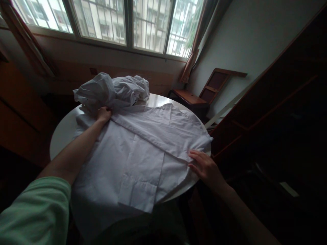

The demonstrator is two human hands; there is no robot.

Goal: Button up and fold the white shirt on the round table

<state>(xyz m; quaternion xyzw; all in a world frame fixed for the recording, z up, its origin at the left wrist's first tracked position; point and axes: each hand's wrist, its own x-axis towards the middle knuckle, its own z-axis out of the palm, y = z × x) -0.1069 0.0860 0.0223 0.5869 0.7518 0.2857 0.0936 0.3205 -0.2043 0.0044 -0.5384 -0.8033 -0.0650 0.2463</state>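
Observation:
A white coat-like garment [107,160] lies spread over a round white table, a long hemmed edge running slantwise across it. One sleeve [143,170] is laid flat toward me, its wide end near the table's front edge. At the back left, my left hand [104,114] is closed on the far end of that hemmed edge, beside a crumpled white cloth heap [117,89]. My right hand [204,166] has its fingertips and thumb on the edge's right end. The cloth there is partly hidden under the fingers. Some of the garment hangs over the front left.
The round white table [60,141] shows its rim at left and right. Beyond it, a wooden chair [190,97] stands by the wall under barred windows [150,25]. Dark furniture [268,112] stands close on the right, and a wooden cabinet [20,102] on the left.

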